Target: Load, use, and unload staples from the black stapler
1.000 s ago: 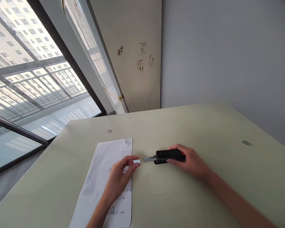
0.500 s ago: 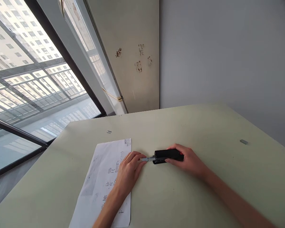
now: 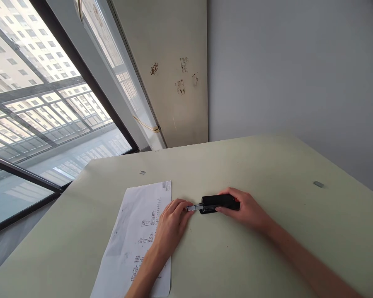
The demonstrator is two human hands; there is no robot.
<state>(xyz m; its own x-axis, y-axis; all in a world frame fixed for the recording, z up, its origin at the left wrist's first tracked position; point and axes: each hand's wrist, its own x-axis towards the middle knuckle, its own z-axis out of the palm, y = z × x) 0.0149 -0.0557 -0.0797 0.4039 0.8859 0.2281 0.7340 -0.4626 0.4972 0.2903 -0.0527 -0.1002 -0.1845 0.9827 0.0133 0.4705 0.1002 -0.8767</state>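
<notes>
Black plastic covered the stapler (image 3: 220,200), which lay between the two hands on the tabletop, its rear end in the right hand (image 3: 248,207) and its front turned toward the left hand (image 3: 170,225). Out of that front a narrow metal tray (image 3: 197,207) stuck straight toward the left fingertips. It was the only container-like part near the hands; whether staples sat in it was too small to tell.

The left hand was nearly closed, thumb and fingers pinched about the tray's outer end; whether they had hold of anything else could not be told. The right hand was curled partway, thumb on the near side of the black body and fingers over the far side, gripping it. The hands were near each other but apart, with the tray and the front of the stapler bridging the gap.

Under and beside the left wrist, a printed sheet of paper (image 3: 121,231) lay flat, its right edge running beneath the hand. Beyond the left hand, well apart from it, were small grey strips (image 3: 142,172). Far out to the right of the right hand lay another grey piece (image 3: 318,184). Pale green table (image 3: 236,260) surface spread around both hands.
</notes>
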